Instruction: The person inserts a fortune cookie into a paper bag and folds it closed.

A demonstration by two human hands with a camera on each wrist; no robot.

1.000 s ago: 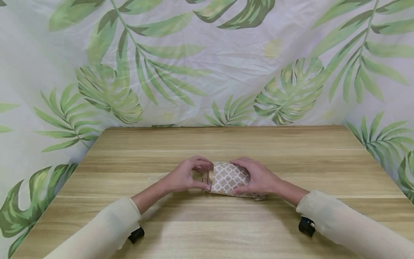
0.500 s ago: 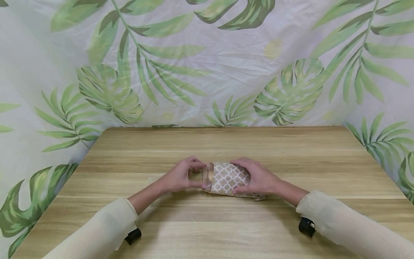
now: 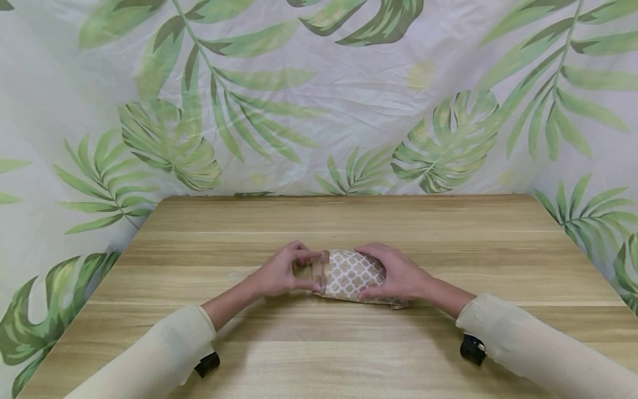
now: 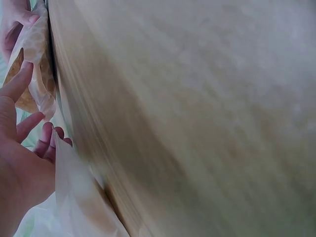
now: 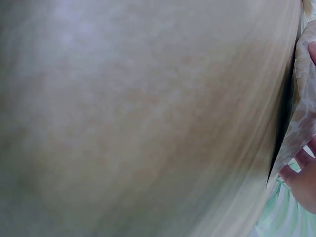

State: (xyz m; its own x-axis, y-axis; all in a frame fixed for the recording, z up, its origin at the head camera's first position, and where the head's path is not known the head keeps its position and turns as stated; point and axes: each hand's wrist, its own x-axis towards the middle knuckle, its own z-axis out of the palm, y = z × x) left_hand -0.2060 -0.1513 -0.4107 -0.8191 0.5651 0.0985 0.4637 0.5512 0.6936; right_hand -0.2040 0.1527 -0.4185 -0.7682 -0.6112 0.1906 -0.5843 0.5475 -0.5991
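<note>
Left fingertips (image 3: 310, 255) had slid slightly rightward since the frame half a second earlier, back toward the packet (image 3: 349, 274), while the right hand (image 3: 400, 274) had kept its place. The packet lay on the table (image 3: 319, 371) between the two hands, its long axis running left to right. Its clear mouth (image 3: 319, 272) faced left, straight into the left hand (image 3: 281, 271); that relation seemed the one that mattered. Seen from the left hand, the packet lay directly to the right. That hand was spread in a wide C, thumb at the mouth's near corner and fingers at the far one, holding the end lightly by its two edges, as far as could be judged. The right hand overlapped the packet more, its thumb on the near side and its fingers over the far side, gripping the right end. In the left wrist view, clear film (image 4: 86, 197) ran beside the left hand's lower fingers; whether it touched them could not be told.
</note>
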